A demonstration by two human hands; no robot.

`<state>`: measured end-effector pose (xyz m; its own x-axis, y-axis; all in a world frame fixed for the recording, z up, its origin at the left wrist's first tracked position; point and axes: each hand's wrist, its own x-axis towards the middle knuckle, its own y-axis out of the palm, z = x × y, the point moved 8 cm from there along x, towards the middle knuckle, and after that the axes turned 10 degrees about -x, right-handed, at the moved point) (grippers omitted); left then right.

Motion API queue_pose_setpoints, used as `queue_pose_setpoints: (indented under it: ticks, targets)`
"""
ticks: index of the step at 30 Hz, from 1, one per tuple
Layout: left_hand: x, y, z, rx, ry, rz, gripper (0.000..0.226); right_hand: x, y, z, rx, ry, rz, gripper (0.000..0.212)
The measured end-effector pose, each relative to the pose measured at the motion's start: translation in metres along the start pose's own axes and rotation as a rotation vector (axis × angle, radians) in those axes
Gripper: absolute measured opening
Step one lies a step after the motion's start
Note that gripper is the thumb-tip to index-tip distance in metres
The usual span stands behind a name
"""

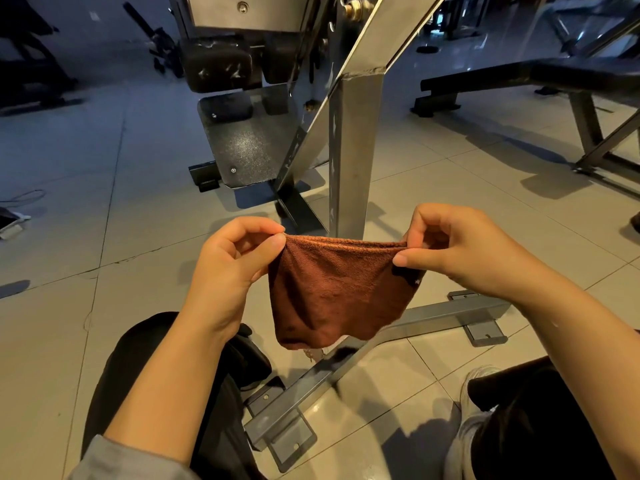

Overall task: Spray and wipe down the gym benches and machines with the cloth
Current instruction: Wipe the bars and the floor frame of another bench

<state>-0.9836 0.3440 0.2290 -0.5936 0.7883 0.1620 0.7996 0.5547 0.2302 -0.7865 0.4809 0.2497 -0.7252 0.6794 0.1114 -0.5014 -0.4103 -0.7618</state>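
Note:
A rust-brown cloth (332, 292) hangs stretched between my two hands, low in front of me. My left hand (235, 258) pinches its upper left corner between thumb and forefinger. My right hand (460, 251) pinches the upper right corner the same way. Behind the cloth stands a grey steel machine frame (353, 143) with a slanted beam, black pads (218, 69) and a dark footplate (242, 143). Its floor bar (433, 317) runs beneath the cloth. No spray bottle is in view.
A black flat bench (519, 77) on grey legs stands at the right. My knees in dark trousers and a pale shoe (474, 403) frame the bottom. A device with a cable (10, 220) lies on the tiled floor at the left edge. Dark equipment stands far left.

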Motion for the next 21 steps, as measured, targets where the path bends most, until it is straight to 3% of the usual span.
queue_pose_setpoints:
  ticks: [10, 21]
  targets:
    - [-0.0015, 0.0006, 0.0013, 0.022, -0.018, -0.009, 0.018, 0.0010, 0.0016, 0.0006, 0.050, -0.031, 0.023, 0.018]
    - [-0.0026, 0.0000, 0.0039, 0.041, -0.020, 0.005, 0.019, -0.0009, 0.0020, 0.0006, 0.015, -0.059, 0.015, 0.032]
